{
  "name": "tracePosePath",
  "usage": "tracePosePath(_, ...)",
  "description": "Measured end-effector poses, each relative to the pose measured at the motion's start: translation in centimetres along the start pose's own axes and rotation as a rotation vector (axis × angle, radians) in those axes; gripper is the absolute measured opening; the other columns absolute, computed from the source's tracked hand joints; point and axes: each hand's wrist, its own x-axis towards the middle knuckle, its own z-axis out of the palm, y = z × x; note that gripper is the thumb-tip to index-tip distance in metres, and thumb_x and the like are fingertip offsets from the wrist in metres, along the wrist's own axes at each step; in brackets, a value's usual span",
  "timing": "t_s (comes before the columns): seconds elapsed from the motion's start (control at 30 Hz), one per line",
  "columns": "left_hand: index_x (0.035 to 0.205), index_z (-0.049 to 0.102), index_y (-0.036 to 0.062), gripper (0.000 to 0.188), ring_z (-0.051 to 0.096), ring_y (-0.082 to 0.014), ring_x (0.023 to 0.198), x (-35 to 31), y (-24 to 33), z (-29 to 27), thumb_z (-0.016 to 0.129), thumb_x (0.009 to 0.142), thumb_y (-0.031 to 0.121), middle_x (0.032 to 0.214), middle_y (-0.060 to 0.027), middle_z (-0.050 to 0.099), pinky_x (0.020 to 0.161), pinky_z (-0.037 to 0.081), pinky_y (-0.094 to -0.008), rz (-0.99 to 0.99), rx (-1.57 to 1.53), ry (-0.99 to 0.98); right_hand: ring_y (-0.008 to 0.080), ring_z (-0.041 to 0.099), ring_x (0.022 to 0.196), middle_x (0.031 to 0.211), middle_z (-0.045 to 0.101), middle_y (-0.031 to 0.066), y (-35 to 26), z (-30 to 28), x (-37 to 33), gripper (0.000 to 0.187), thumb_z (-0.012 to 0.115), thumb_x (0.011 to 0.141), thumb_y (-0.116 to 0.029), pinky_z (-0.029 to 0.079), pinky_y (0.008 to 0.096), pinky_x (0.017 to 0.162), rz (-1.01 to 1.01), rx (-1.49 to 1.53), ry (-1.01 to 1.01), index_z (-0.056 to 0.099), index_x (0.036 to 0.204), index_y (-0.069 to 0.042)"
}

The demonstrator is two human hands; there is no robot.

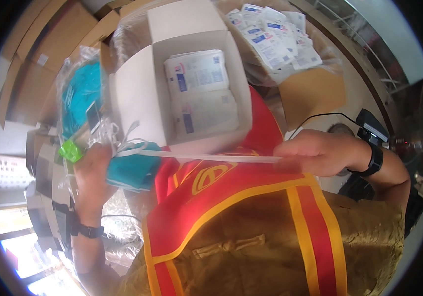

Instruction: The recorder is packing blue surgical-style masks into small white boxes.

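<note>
My left hand [93, 167] is closed on a folded teal fabric bundle [135, 170] with white edges. Loops of white tie straps [125, 145] gather above that hand. One strap [211, 157] stretches nearly level across the red apron [236, 182] to my right hand [320, 154], whose fingers are closed on its end and slightly blurred. Against the left hand shows a bright green crumpled piece [70, 151]; whether the hand grips it, I cannot tell. Just beyond the strap, an open white box [140, 98] holds two stacks of white printed packets [201, 89].
More teal fabric [82, 98] lies in a plastic-lined carton at the left. Loose white packets [280, 37] fill another lined carton at the far right. A brown cardboard flap [315, 93] sticks out below it. A black device with a cable [372, 126] stands beyond my right wrist.
</note>
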Motion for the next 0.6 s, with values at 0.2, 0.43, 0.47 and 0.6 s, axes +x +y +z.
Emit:
tracePosePath(0.2, 0.111, 0.06, -0.0004, 0.042, 0.064, -0.0385, 0.083, -1.8, -8.6, 0.7, 0.067, 0.071, 0.012, 0.097, -0.0189, 0.065, 0.072, 0.052, -0.0399, -0.385, 0.279, -0.069, 0.0054, 0.044, 0.057, 0.066, 0.052, -0.0022, 2.3, 1.0, -4.1, 0.025, 0.052, 0.098, -0.026, 0.036, 0.0214, 0.052, 0.185, 0.431, 0.195, 0.058, 0.086, -0.005)
tracePosePath(0.43, 0.123, 0.058, -0.0018, 0.041, 0.06, -0.0186, 0.103, -2.1, -11.4, -0.6, 0.066, 0.085, 0.01, 0.115, -0.0106, 0.065, 0.092, 0.045, -0.0311, -0.517, -0.157, 0.286, 0.0036, 0.035, 0.045, 0.061, 0.045, -0.0032, 19.7, 1.2, -10.6, 0.02, 0.049, 0.096, -0.02, 0.022, 0.0183, 0.036, 0.272, 0.944, 1.022, 0.056, 0.086, -0.004)
tracePosePath(0.47, 0.124, 0.057, -0.0027, 0.042, 0.06, -0.0189, 0.103, -0.6, -9.4, 1.0, 0.067, 0.085, 0.01, 0.116, -0.011, 0.064, 0.093, 0.045, -0.031, -0.511, -0.222, 0.272, 0.0055, 0.044, 0.056, 0.07, 0.049, -0.0021, 22.6, 1.8, -11.8, 0.017, 0.054, 0.094, -0.022, 0.033, 0.0193, 0.045, 0.331, 0.93, 1.039, 0.058, 0.092, -0.006)
tracePosePath(0.6, 0.113, 0.061, -0.0045, 0.037, 0.06, -0.0181, 0.093, 1.7, -5.1, 5.4, 0.069, 0.081, 0.01, 0.105, -0.0106, 0.066, 0.084, 0.047, -0.0309, -0.411, -0.449, 0.279, 0.0082, 0.055, 0.079, 0.087, 0.059, -0.0015, 31.4, 5.2, -12.3, 0.025, 0.053, 0.095, -0.031, 0.046, 0.0247, 0.072, 0.507, 0.876, 1.236, 0.061, 0.108, -0.011)
